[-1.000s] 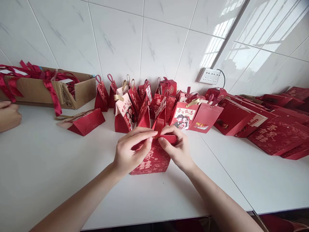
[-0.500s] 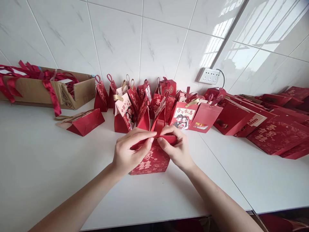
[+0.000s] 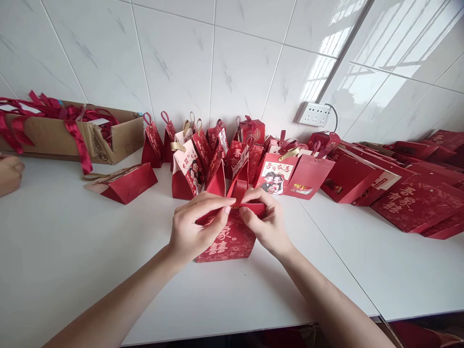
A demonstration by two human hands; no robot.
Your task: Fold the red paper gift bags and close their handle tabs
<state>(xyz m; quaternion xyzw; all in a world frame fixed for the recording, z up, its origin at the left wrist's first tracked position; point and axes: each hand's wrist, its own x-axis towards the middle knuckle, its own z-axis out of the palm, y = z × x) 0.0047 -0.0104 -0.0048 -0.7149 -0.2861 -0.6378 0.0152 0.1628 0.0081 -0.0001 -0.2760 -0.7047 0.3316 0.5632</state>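
Note:
A red gift box [image 3: 235, 241] with pale lettering and flower lines stands upright on the white table, close in front of me. My left hand [image 3: 197, 224] pinches the left part of its top edge between thumb and fingers. On the right part of that edge, my right hand [image 3: 266, 220] grips in the same way. A red ribbon loop [image 3: 239, 191] rises from the top between my fingertips. Part of the box front is covered by my left hand.
Several finished-looking red and cream boxes [image 3: 188, 169] stand behind. One box [image 3: 126, 183] lies on its side at left, near a cardboard carton [image 3: 72, 140] of red ribbons. Flat red boxes [image 3: 416, 203] are stacked at right. Another person's hand [image 3: 10, 175] shows at the left edge.
Another person's hand has come into view at the left edge. My own hands and the gift box have stayed almost still.

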